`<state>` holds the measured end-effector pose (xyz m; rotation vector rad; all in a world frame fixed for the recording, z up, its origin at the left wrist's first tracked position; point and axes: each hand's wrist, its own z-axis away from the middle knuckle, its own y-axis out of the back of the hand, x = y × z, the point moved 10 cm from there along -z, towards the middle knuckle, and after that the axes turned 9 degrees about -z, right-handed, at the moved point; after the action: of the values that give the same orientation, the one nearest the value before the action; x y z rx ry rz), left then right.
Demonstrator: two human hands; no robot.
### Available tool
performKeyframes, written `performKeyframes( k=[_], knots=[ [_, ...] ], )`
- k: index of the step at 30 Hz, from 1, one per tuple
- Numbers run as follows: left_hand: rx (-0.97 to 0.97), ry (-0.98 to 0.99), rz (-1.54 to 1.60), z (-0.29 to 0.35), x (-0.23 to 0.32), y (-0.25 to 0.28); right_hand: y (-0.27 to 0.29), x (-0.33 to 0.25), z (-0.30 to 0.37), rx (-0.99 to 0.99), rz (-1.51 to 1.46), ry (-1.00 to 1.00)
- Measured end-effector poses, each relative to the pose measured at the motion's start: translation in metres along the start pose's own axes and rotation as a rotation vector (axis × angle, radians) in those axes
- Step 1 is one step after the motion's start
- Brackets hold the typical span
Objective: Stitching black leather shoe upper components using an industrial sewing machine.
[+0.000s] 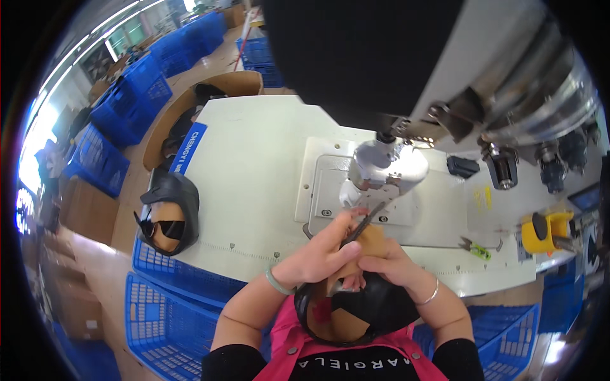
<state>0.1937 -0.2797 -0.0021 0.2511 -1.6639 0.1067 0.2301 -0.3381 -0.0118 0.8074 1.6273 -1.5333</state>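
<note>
A black leather piece with tan lining [397,305], shaped like a shoe upper, lies in my lap and rises to the table's front edge. My left hand [327,251] is closed on its tan upper part, with a dark narrow edge running past the fingers. My right hand [394,263] grips the same piece from the other side, thumb pressed on the tan lining. Just beyond my fingers stands the metal post [387,168] of a sewing machine, under the dark machine head [362,57]. Whether the piece touches the post is hard to see.
A similar black and tan piece [189,206] lies at the table's left end. Green-handled thread snips [476,249], a small black block [462,166] and a yellow holder [537,236] are on the right. Blue crates [162,317] stand below; a cardboard box [238,82] is behind.
</note>
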Motion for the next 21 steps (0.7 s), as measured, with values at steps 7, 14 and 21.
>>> performKeyframes(
  k=[7, 14, 21],
  knots=[
    [-0.004, 0.354, 0.566, 0.062, -0.061, 0.002, 0.011, -0.029, 0.014, -0.049, 0.294, 0.308],
    [0.121, 0.194, 0.716, 0.08, -0.02, 0.021, 0.016, -0.019, 0.016, 0.311, 1.702, 0.023],
    [-0.192, 0.147, 0.127, -0.001, 0.075, 0.007, 0.007, -0.141, 0.041, 0.628, 1.284, 0.591]
  ],
)
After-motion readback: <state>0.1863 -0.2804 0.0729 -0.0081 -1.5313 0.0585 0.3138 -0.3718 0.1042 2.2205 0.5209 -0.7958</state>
